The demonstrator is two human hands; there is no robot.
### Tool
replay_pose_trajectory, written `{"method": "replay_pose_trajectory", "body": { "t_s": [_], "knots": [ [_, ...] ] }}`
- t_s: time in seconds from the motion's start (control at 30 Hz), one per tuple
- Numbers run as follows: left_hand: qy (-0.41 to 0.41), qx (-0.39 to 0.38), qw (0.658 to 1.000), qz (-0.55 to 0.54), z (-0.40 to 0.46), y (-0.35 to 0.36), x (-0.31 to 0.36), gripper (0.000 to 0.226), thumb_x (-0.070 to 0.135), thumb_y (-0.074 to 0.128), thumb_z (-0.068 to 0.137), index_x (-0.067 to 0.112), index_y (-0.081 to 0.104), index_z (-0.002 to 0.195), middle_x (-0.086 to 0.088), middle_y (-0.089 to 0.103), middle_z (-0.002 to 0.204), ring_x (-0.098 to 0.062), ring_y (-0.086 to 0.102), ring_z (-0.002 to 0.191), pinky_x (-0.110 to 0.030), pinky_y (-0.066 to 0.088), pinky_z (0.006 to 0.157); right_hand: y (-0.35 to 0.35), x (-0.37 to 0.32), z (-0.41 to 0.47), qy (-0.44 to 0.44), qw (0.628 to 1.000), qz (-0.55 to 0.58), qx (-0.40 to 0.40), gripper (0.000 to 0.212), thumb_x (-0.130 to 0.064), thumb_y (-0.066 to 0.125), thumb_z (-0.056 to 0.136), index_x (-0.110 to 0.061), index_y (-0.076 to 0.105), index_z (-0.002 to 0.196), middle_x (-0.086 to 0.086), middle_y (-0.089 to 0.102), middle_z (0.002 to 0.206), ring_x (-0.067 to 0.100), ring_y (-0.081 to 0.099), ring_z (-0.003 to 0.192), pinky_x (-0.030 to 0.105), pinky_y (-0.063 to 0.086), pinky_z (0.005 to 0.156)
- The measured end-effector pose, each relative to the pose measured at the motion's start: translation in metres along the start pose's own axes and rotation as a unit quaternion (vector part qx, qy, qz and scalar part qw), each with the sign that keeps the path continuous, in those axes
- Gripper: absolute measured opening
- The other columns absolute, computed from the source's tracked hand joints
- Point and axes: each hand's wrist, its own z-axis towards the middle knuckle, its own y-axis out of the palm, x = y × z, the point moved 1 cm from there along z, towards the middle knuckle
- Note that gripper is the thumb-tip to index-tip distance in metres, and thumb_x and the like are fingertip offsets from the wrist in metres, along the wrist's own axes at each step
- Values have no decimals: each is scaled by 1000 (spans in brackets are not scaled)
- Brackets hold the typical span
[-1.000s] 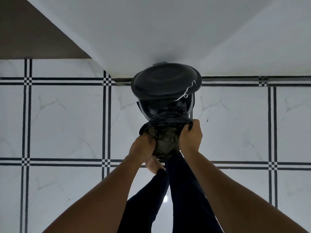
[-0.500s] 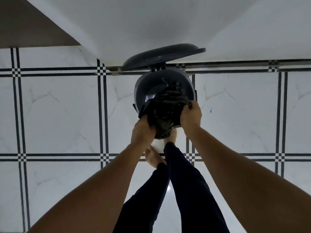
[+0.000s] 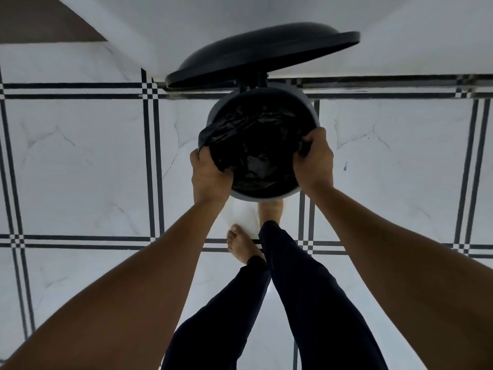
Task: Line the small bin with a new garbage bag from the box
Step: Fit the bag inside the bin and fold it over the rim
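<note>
A bare foot (image 3: 270,210) seems to press a hidden pedal, propping the lid (image 3: 262,53) up. The left hand (image 3: 210,177) and right hand (image 3: 314,161) each pinch the black garbage bag (image 3: 253,145) at opposite sides of the small bin (image 3: 266,196), apparently stretching its mouth over the rim while the rest sags inside.

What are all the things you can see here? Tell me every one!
bin: one, grey, on the floor by the wall, open.
lid: one, black, tipped up behind the bin.
garbage bag: one, black, crumpled inside the bin, its edge over the left rim.
floor: white tiles with dark lines.
wall: white, behind the bin.
left hand: gripping the bag at the near left rim.
right hand: gripping the bag at the right rim.
legs: two, dark trousers.
feet: two, bare, one tucked under the bin's front.
</note>
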Motion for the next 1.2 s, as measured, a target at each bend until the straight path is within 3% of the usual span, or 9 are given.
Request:
{"method": "replay_pose_trajectory", "body": {
  "t_s": [0.17,0.33,0.47,0.63,0.7,0.8,0.93,1.07,1.2],
  "knots": [
    [-45,-9,999,13,-12,-1,-23,60,0,64,85,8,44,141,-11,43,143,-37,58,118,-35,47,90,-6,10,-5,-13,996,-64,66,35,11,41,83,-8,57,108,7,55,108,21,52,98,29,47,83],
    [-89,-26,995,41,-27,3,-45,60,12,69,87,10,43,140,-11,45,141,-38,58,115,-36,42,85,-13,18,-14,106,989,-28,98,36,12,34,82,-6,57,104,4,45,105,20,47,86,24,39,74],
    [-124,-70,983,118,-29,8,-62,62,4,62,88,13,37,145,-14,48,137,-43,60,114,-41,47,83,-14,36,-15,179,978,-19,104,34,11,37,84,-3,58,106,4,50,99,20,51,85,16,33,58],
    [-134,-86,971,177,-19,10,-80,55,12,63,92,11,37,142,-20,61,126,-44,62,113,-50,52,93,-17,59,-10,269,956,0,115,46,15,39,77,-4,62,112,6,60,109,20,54,90,25,43,75],
    [-129,-81,973,175,-17,10,-82,54,15,62,92,11,38,140,-21,63,123,-44,63,112,-51,52,93,-18,66,-8,286,953,3,106,36,8,42,82,-6,61,109,6,59,109,24,58,92,31,51,78],
    [-125,-68,977,161,-12,10,-78,56,16,61,91,11,37,141,-20,64,124,-44,63,112,-52,53,93,-20,68,-4,320,945,-11,63,15,-21,51,92,-11,60,101,6,63,104,30,64,92,41,57,81],
    [-185,-17,982,24,9,7,-59,45,24,44,96,17,50,140,-15,66,126,-39,64,110,-50,57,95,-18,58,8,380,916,121,46,22,-26,56,96,-17,54,76,0,60,78,26,64,79,32,58,69],
    [-293,53,921,-250,33,-3,-46,32,19,45,93,20,72,109,-10,74,105,-27,69,79,-36,62,61,-24,42,20,406,866,287,55,6,-10,51,101,-12,51,96,0,52,78,13,56,64,24,57,60],
    [-257,71,918,-294,48,-6,-32,17,33,64,78,26,76,87,-2,79,97,-27,75,97,-47,63,89,-30,29,30,381,871,302,70,28,-13,54,99,0,59,123,0,56,77,12,59,61,27,57,67]
  ]
}}
